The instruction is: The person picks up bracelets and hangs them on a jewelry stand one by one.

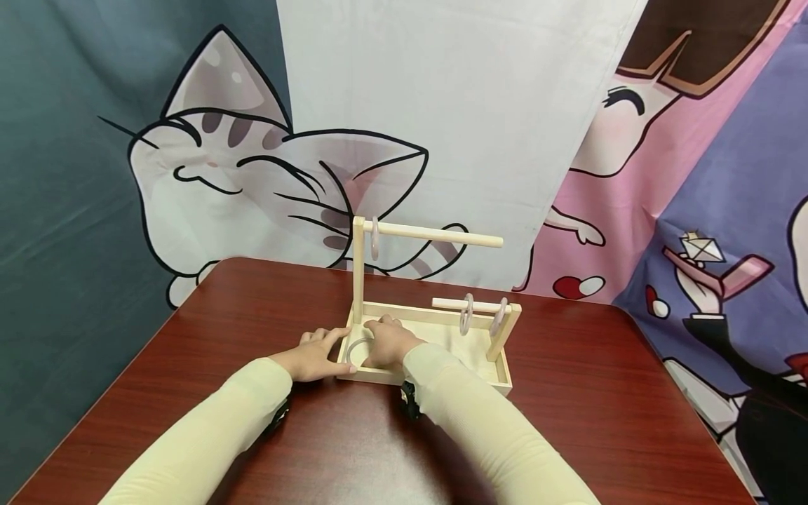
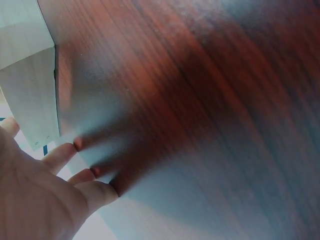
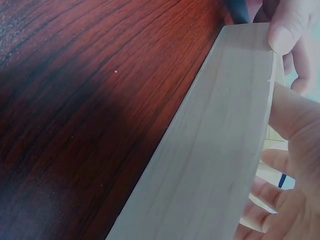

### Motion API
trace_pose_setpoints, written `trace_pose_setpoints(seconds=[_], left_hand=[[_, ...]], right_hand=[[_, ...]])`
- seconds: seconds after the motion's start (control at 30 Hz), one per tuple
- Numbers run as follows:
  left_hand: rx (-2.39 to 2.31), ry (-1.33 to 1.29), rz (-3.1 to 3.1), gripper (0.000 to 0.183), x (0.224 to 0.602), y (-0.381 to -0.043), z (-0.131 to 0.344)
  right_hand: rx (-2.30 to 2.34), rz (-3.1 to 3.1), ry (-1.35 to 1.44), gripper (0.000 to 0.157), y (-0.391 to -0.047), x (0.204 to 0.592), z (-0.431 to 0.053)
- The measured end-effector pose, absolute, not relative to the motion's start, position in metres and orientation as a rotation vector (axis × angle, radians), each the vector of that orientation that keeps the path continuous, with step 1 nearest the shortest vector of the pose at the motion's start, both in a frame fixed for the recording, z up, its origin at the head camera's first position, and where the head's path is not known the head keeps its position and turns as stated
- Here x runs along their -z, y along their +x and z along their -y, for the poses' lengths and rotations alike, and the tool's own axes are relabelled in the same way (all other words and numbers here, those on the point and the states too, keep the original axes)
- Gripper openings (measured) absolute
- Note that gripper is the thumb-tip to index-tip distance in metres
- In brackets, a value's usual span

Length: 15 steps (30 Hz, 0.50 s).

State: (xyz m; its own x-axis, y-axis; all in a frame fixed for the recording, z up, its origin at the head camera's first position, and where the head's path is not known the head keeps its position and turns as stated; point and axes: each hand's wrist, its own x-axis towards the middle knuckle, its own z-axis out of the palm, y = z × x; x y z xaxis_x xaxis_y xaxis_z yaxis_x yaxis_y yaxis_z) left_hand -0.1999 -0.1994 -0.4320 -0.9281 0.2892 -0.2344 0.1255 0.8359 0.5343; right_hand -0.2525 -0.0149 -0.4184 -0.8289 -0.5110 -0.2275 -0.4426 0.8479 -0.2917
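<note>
A pale wooden tray rack (image 1: 423,382) stands on the table with a tall post and a short post. My left hand (image 1: 313,355) is at its left end, the thumb at the front corner and the index finger by the side wall. Its other fingers reach loosely over the table in the left wrist view. My right hand (image 1: 393,344) reaches into the tray, thumb and index finger apart. Beside its fingertips a pale ring (image 1: 351,349) lies at the tray's left end, partly hidden by the hand. In the right wrist view, the front wall (image 3: 210,135) hides the right thumb's tip.
One ring (image 1: 375,238) hangs on the upper rod (image 1: 442,235), near the tall post (image 1: 358,273). Two more, a nearer ring (image 1: 466,314) and an outer ring (image 1: 498,317), hang on the lower rod (image 1: 448,304). A printed curtain (image 1: 467,105) is behind the brown table (image 1: 568,393).
</note>
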Motion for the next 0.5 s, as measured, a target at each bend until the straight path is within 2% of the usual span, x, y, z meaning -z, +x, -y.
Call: trace_pose_setpoints(seconds=[0.5], left_hand=[[-0.742, 0.325, -2.716, 0.087, 0.4298, -0.1979, 0.198]], right_hand=[[0.381, -2.708, -0.683, 0.078, -0.2514, 0.4159, 0.0188]])
